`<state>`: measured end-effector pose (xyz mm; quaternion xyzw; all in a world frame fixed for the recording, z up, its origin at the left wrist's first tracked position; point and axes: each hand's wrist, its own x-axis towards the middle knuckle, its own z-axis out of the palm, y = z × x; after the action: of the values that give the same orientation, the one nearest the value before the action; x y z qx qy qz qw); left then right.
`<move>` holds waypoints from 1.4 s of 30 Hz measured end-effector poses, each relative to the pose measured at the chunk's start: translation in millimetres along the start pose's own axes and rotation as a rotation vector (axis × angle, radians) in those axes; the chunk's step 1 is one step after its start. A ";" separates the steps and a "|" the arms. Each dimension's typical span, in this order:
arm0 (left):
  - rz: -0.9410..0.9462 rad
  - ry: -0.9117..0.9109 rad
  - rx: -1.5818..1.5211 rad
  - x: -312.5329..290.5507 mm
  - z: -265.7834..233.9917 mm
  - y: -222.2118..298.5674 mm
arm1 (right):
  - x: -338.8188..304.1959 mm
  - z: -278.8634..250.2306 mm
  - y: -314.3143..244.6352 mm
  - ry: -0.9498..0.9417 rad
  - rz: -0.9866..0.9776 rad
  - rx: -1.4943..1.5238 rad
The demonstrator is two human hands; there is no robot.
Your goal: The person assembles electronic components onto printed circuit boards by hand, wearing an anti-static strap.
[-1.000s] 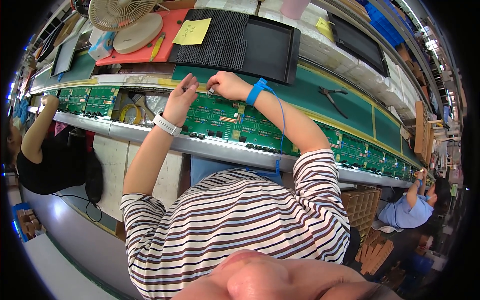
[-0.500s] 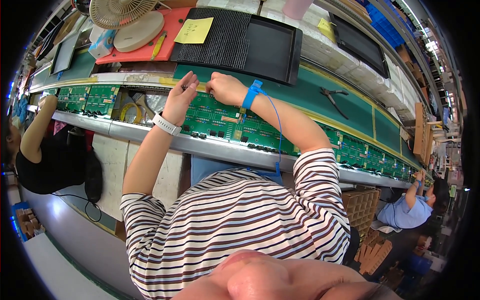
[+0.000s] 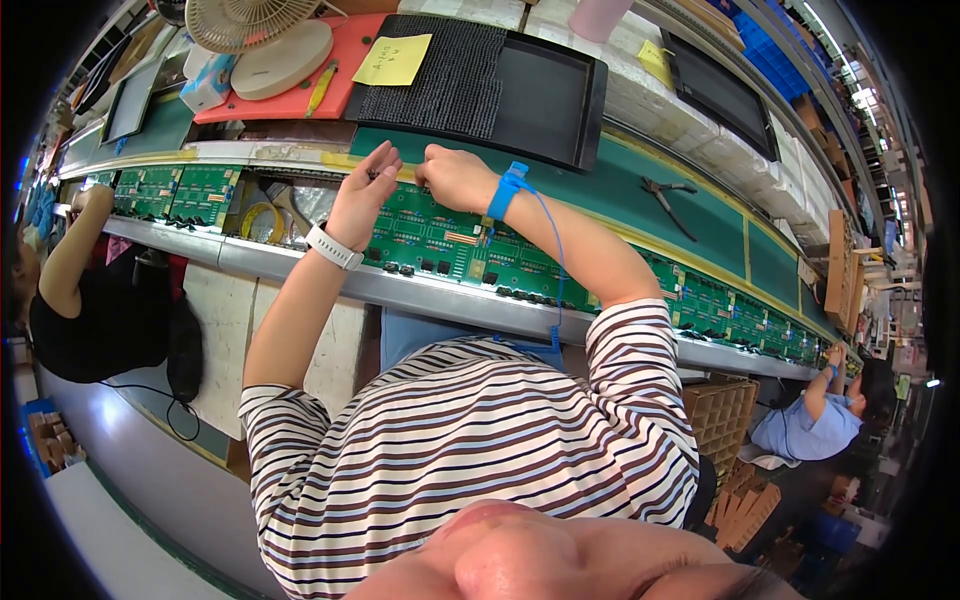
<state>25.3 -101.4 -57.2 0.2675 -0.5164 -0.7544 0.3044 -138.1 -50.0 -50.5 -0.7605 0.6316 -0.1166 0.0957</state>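
A green circuit board (image 3: 425, 232) lies in front of me on the metal rail, with rows of small parts and black blocks along its near edge. Over its far left corner, my left hand (image 3: 362, 200) is cupped with fingers curled around small dark components (image 3: 374, 174). My right hand (image 3: 460, 180), wearing a blue wrist strap with a coiled cord, reaches the board's far edge. Its fingers are pinched together there, and what they hold is hidden. Beyond it sits a black tray (image 3: 545, 95), its left part filled with rows of small dark components (image 3: 435, 80).
More circuit boards (image 3: 720, 310) line the rail to the right and left. Pliers (image 3: 668, 205) lie on the green mat. A fan (image 3: 250, 40), a yellow-handled tool (image 3: 321, 88) and a yellow note (image 3: 393, 60) are at the back. A tape roll (image 3: 262, 223) sits left. Co-workers sit at both sides.
Both hands stay at the board's far edge with almost no movement. The whole view has shifted very slightly.
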 end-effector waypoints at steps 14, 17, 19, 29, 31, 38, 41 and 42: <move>0.011 0.002 -0.278 2.5 17.0 -9.4 | 6.8 11.1 -24.9 0.264 0.047 0.849; 0.093 0.081 -0.121 1.8 4.0 -8.2 | 8.8 2.4 -22.7 0.081 0.119 1.139; 0.262 0.155 0.476 10.7 -36.5 -4.0 | 8.8 -3.7 -10.9 0.017 0.221 1.175; -0.404 0.790 1.935 -3.8 -201.1 51.1 | 18.2 7.1 31.2 -0.066 0.043 0.453; -0.443 0.760 1.929 -1.1 -208.1 48.7 | 16.4 4.9 22.7 -0.053 0.018 0.330; -0.379 0.687 1.959 -4.4 -229.5 41.0 | 20.4 13.8 8.8 -0.024 -0.027 0.172; -0.287 0.631 1.965 -15.8 -215.8 39.3 | 20.5 14.2 3.3 0.017 -0.103 0.127; -0.301 0.620 1.942 -16.7 -202.5 41.9 | 20.0 13.7 3.1 0.009 -0.110 0.088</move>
<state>189.6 -225.7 -81.8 0.6430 -0.7633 0.0600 -0.0208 -133.5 -70.3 -63.4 -0.7886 0.5835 -0.1528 0.1193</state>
